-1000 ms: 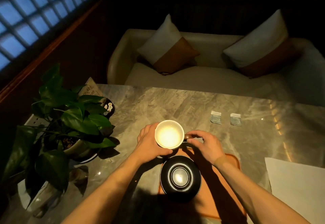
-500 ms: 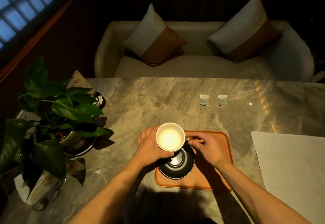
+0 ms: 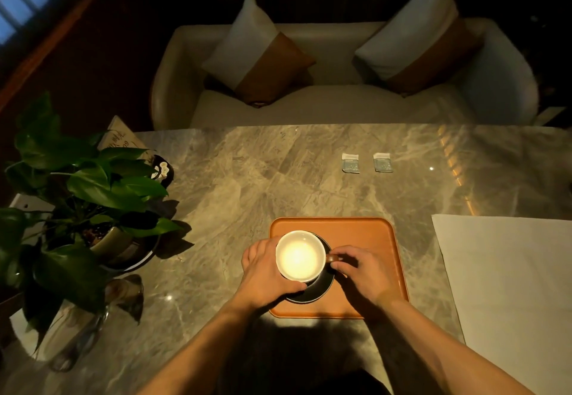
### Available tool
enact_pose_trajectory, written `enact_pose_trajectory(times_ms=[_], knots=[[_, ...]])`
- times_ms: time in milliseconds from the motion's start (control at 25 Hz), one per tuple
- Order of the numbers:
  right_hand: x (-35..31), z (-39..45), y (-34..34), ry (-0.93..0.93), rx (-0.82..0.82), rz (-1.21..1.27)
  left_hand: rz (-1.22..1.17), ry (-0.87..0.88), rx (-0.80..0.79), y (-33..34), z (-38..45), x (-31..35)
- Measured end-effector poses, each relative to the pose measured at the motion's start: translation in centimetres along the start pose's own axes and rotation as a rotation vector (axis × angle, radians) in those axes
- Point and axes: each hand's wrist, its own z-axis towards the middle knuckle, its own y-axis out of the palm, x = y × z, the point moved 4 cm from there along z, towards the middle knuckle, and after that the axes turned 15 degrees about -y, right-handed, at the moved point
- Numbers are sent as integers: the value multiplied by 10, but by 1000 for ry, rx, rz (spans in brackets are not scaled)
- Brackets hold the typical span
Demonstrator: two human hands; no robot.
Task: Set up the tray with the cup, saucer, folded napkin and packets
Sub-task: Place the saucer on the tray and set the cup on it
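Head camera view, looking down at a marble table (image 3: 247,184) in a dim room. An orange tray (image 3: 365,233) sits near the viewer, and a dark saucer (image 3: 322,286) rests on its left half. A white cup (image 3: 300,255), lit brightly inside and seemingly empty, sits on or just above the saucer; contact cannot be judged from this angle. The left hand (image 3: 263,274) wraps around the cup's left side, and the right hand (image 3: 362,274) pinches its brown handle (image 3: 330,258) between thumb and fingers. Both hands are closed on the cup, probably so it settles centred on the saucer without tipping. Using the tray's left half leaves the right half bare, likely as room for the other items. Two small packets (image 3: 351,163) (image 3: 383,162) lie side by side on the table beyond the tray, well apart from it. A large white napkin (image 3: 507,283) lies flat and unfolded on the table to the right of the tray. A leafy potted plant (image 3: 93,190) stands at the left edge of the table. Beyond the table is a pale sofa (image 3: 334,106) with two cushions. Judging by this layout, the napkin and packets have yet to reach the tray.
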Motion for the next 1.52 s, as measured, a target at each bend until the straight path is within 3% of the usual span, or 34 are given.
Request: enact_pose_trajectory(times_ms=[800, 1520], knots=[[3, -5, -1, 3, -4, -16, 44, 52, -53, 4, -7, -4], [7, -7, 5, 55, 7, -9, 64, -44, -101, 4, -6, -1]])
